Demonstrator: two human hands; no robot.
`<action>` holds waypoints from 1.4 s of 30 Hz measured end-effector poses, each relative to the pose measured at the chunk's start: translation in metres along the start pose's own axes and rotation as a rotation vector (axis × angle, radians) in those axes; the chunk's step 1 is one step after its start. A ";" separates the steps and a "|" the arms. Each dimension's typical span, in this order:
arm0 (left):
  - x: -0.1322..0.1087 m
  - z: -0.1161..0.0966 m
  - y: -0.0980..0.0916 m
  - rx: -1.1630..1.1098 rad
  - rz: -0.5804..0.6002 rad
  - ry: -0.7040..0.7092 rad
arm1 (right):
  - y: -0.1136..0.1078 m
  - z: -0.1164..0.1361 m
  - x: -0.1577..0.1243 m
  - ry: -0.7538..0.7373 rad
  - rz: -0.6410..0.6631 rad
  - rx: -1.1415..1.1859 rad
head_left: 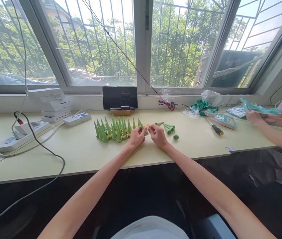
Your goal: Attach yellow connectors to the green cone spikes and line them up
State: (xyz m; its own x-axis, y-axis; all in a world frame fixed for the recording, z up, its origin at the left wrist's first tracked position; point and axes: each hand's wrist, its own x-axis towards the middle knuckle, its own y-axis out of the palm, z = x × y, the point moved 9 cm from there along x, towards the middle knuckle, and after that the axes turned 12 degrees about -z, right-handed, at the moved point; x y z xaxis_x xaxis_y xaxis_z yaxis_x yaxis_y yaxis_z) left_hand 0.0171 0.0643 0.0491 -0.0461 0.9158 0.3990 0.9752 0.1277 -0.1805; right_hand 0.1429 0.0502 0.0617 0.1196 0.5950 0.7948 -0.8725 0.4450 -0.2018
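Observation:
My left hand (137, 136) is closed around a green pointed cone, whose tip (140, 123) sticks up above the fingers. Close against it, my right hand (157, 135) pinches at the same spot with thumb and forefinger; what lies between its fingertips is too small to make out. To the left stand several upright green cones (113, 130) in rows, with yellowish bits (124, 136) around and between them. On the right side of my hands, several loose green cones (169, 128) lie on their sides on the pale table (81, 151).
A black tablet (120, 98) leans at the window. At left are stacked white boxes (53, 104), a power strip (18, 137) and a black cable (56, 155). To the right lie a screwdriver (217, 129) and plastic bags (222, 119). A co-worker's hands (257, 118) hold a green bundle.

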 end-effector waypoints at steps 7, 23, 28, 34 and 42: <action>0.001 0.003 -0.001 0.022 -0.001 0.015 | 0.001 0.006 -0.001 -0.033 0.021 -0.019; 0.002 0.005 -0.001 0.058 -0.016 0.009 | 0.002 0.013 -0.002 -0.096 0.031 -0.019; 0.003 0.006 -0.001 0.052 -0.023 0.021 | 0.003 0.014 -0.002 -0.092 0.038 -0.026; 0.004 0.007 -0.002 0.064 -0.039 0.027 | 0.003 0.014 -0.003 -0.086 0.044 -0.027; 0.004 0.005 -0.004 0.110 -0.060 0.054 | 0.002 0.014 -0.002 -0.088 0.039 -0.020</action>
State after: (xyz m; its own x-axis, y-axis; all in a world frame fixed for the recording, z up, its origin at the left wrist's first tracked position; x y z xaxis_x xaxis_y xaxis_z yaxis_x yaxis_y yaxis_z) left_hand 0.0118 0.0695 0.0471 -0.0886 0.8838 0.4594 0.9413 0.2250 -0.2515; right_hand 0.1339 0.0405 0.0672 0.0430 0.5509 0.8335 -0.8661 0.4364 -0.2437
